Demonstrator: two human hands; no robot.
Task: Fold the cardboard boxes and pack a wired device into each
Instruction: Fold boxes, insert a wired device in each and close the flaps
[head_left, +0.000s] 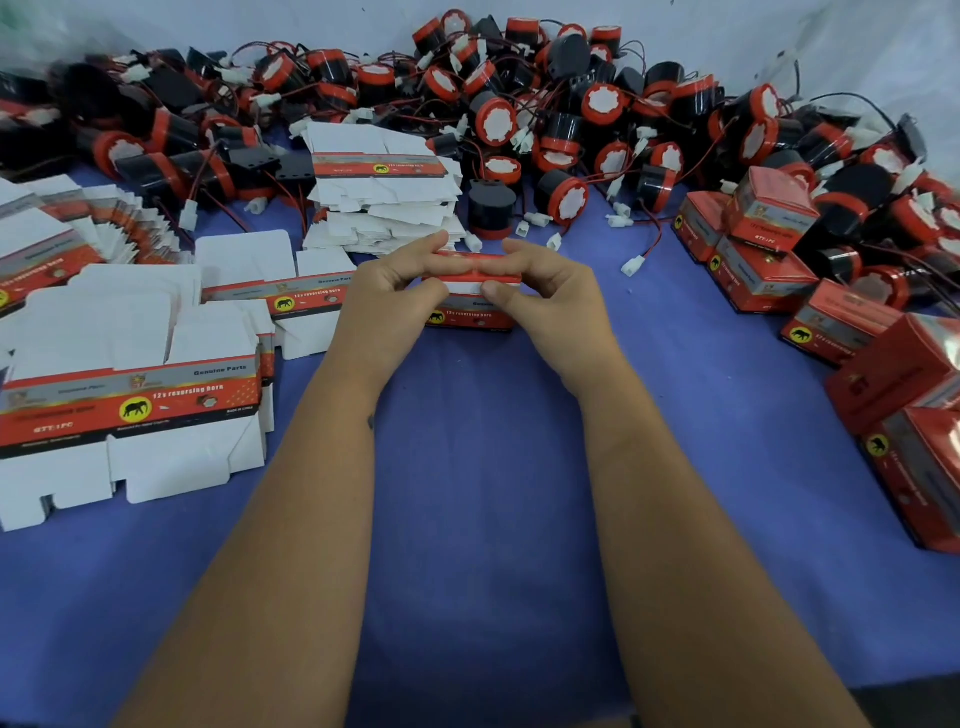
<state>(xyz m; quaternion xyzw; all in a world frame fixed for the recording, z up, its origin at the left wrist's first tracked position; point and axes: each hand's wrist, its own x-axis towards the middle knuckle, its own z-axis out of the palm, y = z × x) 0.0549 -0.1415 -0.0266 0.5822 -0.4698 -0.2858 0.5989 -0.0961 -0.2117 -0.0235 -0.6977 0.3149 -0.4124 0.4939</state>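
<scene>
A small red cardboard box (470, 306) with a yellow elephant mark stands on the blue cloth at the centre. My left hand (395, 288) grips its left end, fingers laid over the top and thumb at the front. My right hand (545, 291) grips the right end the same way. A white flap shows between my thumbs. Behind lies a big pile of black-and-red wired devices (561, 119) with white plugs. Whether a device is inside the held box cannot be seen.
Flat unfolded box blanks (130, 400) lie stacked at the left, with another stack (384, 192) just behind my hands. Finished red boxes (769, 249) are heaped at the right. Loose white plugs (631, 266) trail near the box. Blue cloth (478, 519) covers the table.
</scene>
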